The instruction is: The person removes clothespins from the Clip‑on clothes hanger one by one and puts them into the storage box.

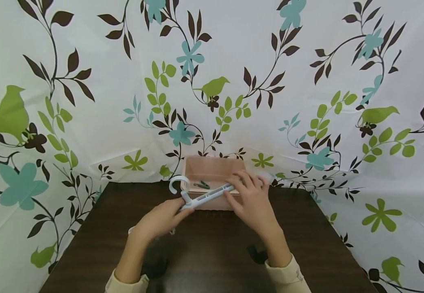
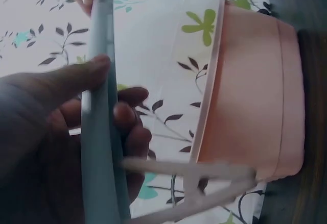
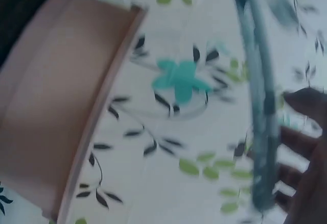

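Now holding the pale blue hanger (image 1: 209, 197) up in front of the opening of the pink bin (image 1: 215, 167), slanting it across the head view from lower left to upper right, well clear of the bin in both wrist views. Gripping firmly at the hook end with the left hand (image 1: 160, 217): pressing the thumb flat against one face in the left wrist view, curling the fingers in behind. Over at the other end, bending the right hand (image 1: 250, 199) above the tip, forefinger and thumb at either side in the head view; looking blurred in the right wrist view, so impossible to tell whether pinching or merely touching. Note the hook (image 1: 179, 178), rising above the left hand and curling over to the left. Spot, too, a pale blurred piece (image 2: 209, 171) jutting from beside the hanger in the left wrist view, overlapping the bin there; can't make out what. Look inside the bin and find a small dark green piece (image 1: 202, 185) lying on the bottom, too tiny to name. Back there, standing at the far edge of the dark brown table (image 1: 212, 252), right before the leaf-and-bird patterned cloth (image 1: 233, 40). Wearing cream sleeves (image 1: 288, 272), cuffed at both wrists.
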A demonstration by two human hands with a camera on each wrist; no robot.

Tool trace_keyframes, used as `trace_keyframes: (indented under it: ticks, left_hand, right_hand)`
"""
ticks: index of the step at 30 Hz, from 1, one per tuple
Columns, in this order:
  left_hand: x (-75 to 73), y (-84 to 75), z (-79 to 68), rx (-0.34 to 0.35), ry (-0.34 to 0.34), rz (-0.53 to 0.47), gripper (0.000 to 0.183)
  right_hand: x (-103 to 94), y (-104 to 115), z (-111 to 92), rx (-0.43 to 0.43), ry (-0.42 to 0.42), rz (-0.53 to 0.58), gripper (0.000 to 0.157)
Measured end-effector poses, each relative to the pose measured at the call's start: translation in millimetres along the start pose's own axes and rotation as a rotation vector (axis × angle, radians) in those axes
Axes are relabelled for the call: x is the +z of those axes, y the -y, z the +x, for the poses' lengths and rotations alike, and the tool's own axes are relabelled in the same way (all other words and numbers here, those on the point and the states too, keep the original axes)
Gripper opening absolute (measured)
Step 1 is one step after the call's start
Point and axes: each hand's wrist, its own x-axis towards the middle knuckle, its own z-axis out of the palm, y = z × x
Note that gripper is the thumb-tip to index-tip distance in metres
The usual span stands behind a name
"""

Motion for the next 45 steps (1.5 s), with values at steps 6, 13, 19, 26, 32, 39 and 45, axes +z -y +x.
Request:
trace_keyframes:
  ticks: [6, 13, 19, 26, 32, 39, 45]
  left_hand:
    - [13.7, -10.1, 4.9, 0.061, -0.097, 0.238, 0.023]
    - [21.1, -16.1, 11.5, 0.075, -0.052, 0.226, 0.017]
    - [23.9, -15.7, 11.2, 0.049, -0.161, 0.308, 0.026]
    - [8.7, -6.6, 0.7, 0.076, -0.358, 0.461, 0.03]
    - [-8.1, 2.5, 1.0, 0.077, -0.388, 0.376, 0.028]
    - [-14.3, 5.2, 2.2, 0.157, -0.376, 0.071, 0.038]
    - [-15.9, 12.0, 3.0, 0.218, -0.449, -0.129, 0.056]
  right_hand:
    - [19.2, 24, -17, -0.045, 0.127, -0.089, 0.037]
    - [31.6, 29, -24, -0.07, 0.243, -0.048, 0.032]
    - [29.6, 17, -29, 0.007, 0.296, 0.026, 0.034]
    - [16.0, -9, -32, 0.122, 0.289, 0.075, 0.039]
    - [-1.0, -33, -31, 0.187, 0.281, 0.15, 0.04]
    - [-15.8, -43, -32, 0.278, 0.347, 0.252, 0.038]
    - [-21.5, -45, -33, 0.358, 0.357, 0.328, 0.037]
